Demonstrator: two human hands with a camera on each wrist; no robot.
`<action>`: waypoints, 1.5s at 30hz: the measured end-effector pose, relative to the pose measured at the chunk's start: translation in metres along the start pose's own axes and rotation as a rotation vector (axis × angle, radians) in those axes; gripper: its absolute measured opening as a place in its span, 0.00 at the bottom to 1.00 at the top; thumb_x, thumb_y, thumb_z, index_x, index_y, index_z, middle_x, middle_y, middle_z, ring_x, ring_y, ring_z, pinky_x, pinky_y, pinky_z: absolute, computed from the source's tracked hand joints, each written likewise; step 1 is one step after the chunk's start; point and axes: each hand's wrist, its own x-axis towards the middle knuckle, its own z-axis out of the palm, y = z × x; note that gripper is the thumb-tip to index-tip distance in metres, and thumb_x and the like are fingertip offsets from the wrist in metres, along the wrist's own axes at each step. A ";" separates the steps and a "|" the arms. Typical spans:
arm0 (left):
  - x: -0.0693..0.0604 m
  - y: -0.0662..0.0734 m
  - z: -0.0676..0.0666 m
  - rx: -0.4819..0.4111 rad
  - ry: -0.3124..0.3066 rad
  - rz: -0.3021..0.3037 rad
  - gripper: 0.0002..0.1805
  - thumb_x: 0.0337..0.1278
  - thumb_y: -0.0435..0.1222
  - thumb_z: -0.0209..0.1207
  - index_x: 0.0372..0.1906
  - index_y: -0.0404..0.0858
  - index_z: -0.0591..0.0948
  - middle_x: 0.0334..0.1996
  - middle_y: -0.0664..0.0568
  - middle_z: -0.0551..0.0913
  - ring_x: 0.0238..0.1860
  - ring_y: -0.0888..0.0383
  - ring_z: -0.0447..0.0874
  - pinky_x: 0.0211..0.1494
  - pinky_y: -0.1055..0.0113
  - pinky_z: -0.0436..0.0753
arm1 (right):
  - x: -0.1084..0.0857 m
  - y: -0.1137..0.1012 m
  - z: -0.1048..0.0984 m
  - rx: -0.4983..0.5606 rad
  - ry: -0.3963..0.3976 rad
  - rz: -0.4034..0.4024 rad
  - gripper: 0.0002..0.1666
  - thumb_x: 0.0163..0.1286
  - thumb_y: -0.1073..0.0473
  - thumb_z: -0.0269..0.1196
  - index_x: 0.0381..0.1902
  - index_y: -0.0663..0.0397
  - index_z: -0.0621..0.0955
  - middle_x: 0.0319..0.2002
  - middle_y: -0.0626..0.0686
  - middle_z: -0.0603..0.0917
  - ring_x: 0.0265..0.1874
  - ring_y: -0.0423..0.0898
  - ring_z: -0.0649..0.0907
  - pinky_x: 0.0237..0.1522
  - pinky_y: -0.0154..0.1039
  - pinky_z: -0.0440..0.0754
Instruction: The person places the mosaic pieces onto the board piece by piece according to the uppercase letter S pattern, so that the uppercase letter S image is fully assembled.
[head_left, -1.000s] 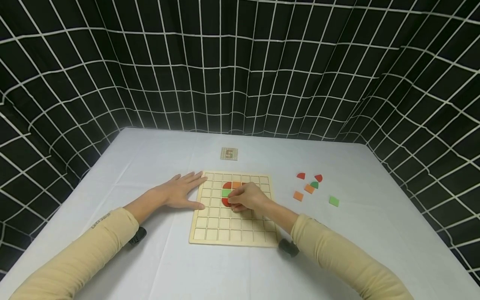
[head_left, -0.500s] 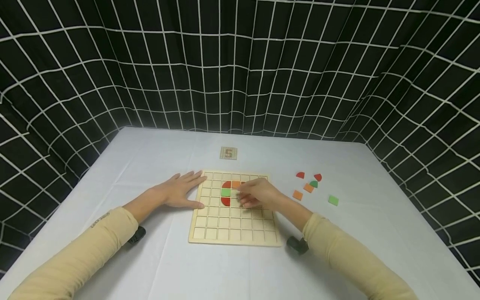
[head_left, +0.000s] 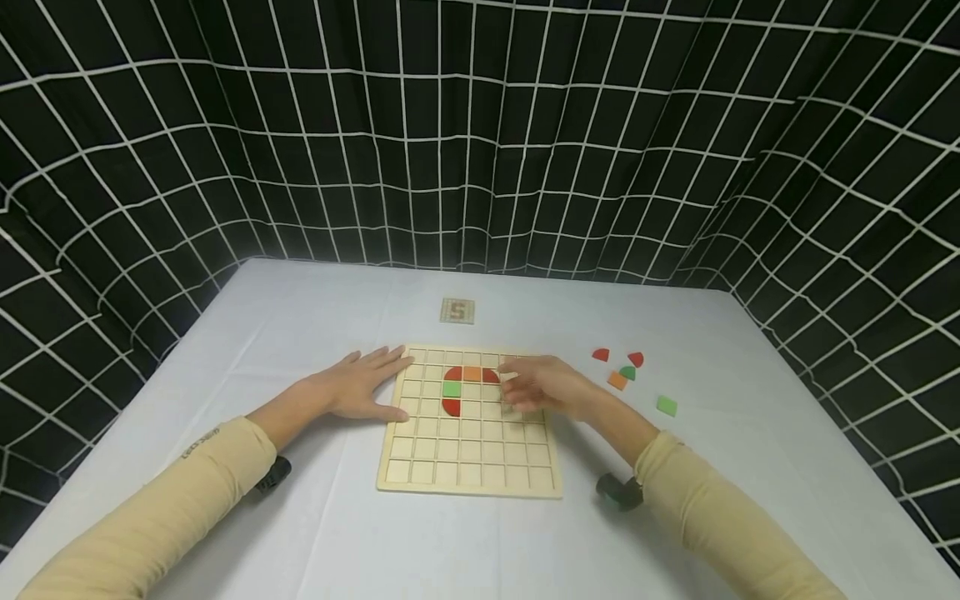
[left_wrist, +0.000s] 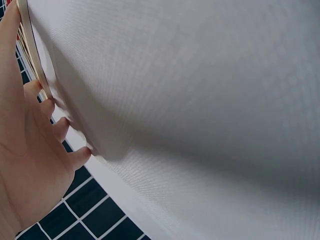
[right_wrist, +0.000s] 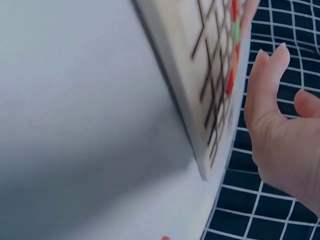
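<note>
A wooden grid board point(head_left: 448, 473) lies flat on the table. Set in its cells are a red quarter-circle point(head_left: 454, 374), an orange square point(head_left: 472, 374), a second red quarter-circle point(head_left: 490, 377), a light green square point(head_left: 452, 389) and a third red quarter-circle point(head_left: 452, 407). My left hand point(head_left: 360, 387) rests with fingers spread across the board's left edge, the thumb on its rim. Above the board's right part hovers my right hand point(head_left: 551, 387), fingers loosely bent; the right wrist view point(right_wrist: 287, 135) shows nothing between them.
Right of the board lie two red quarter-circles point(head_left: 601, 355), a dark green quarter-circle point(head_left: 627, 373), an orange square point(head_left: 617, 381) and a light green square point(head_left: 667, 406). A small patterned card point(head_left: 457, 311) lies behind the board. A black gridded curtain point(head_left: 480, 150) surrounds the table.
My right hand has lifted off the left-middle cells and moved right, uncovering the red quarter-circle there. Its wrist now covers one loose orange square. My left hand stays put.
</note>
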 end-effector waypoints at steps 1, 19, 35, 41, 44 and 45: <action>0.000 0.000 0.000 0.000 0.000 -0.001 0.55 0.49 0.72 0.49 0.76 0.44 0.51 0.75 0.46 0.45 0.73 0.43 0.42 0.69 0.39 0.44 | 0.000 0.001 0.001 -0.008 -0.022 0.003 0.27 0.74 0.51 0.54 0.62 0.65 0.71 0.48 0.63 0.81 0.37 0.48 0.84 0.40 0.38 0.84; 0.000 -0.001 0.005 -0.010 0.005 0.000 0.55 0.49 0.73 0.49 0.76 0.45 0.51 0.75 0.47 0.46 0.73 0.44 0.42 0.69 0.39 0.45 | 0.011 0.011 0.041 0.045 -0.223 0.040 0.24 0.75 0.52 0.53 0.58 0.66 0.73 0.41 0.62 0.84 0.29 0.46 0.85 0.31 0.37 0.85; 0.000 -0.003 0.002 0.010 0.009 0.007 0.54 0.50 0.72 0.49 0.76 0.45 0.51 0.75 0.46 0.45 0.73 0.43 0.42 0.69 0.39 0.45 | 0.007 0.003 0.008 0.115 -0.133 0.040 0.31 0.76 0.46 0.49 0.65 0.64 0.68 0.50 0.63 0.80 0.39 0.49 0.84 0.42 0.40 0.83; 0.000 -0.002 0.001 0.004 0.002 0.000 0.54 0.50 0.71 0.50 0.76 0.45 0.51 0.75 0.47 0.45 0.73 0.44 0.42 0.70 0.40 0.44 | -0.002 -0.003 -0.020 0.196 -0.090 -0.003 0.37 0.75 0.41 0.49 0.69 0.64 0.64 0.55 0.64 0.76 0.48 0.53 0.81 0.49 0.41 0.81; 0.000 -0.001 0.001 0.004 -0.001 -0.001 0.54 0.50 0.71 0.50 0.76 0.45 0.51 0.75 0.46 0.45 0.73 0.43 0.42 0.70 0.39 0.44 | -0.008 -0.005 -0.035 0.233 -0.076 -0.036 0.39 0.75 0.41 0.49 0.70 0.65 0.61 0.55 0.64 0.75 0.50 0.53 0.80 0.49 0.40 0.81; -0.001 -0.001 0.001 0.003 -0.001 0.000 0.55 0.50 0.71 0.49 0.76 0.44 0.51 0.75 0.46 0.45 0.73 0.43 0.42 0.69 0.39 0.45 | -0.010 -0.005 -0.040 0.249 -0.068 -0.045 0.39 0.75 0.41 0.49 0.70 0.65 0.60 0.55 0.63 0.75 0.50 0.53 0.80 0.49 0.40 0.80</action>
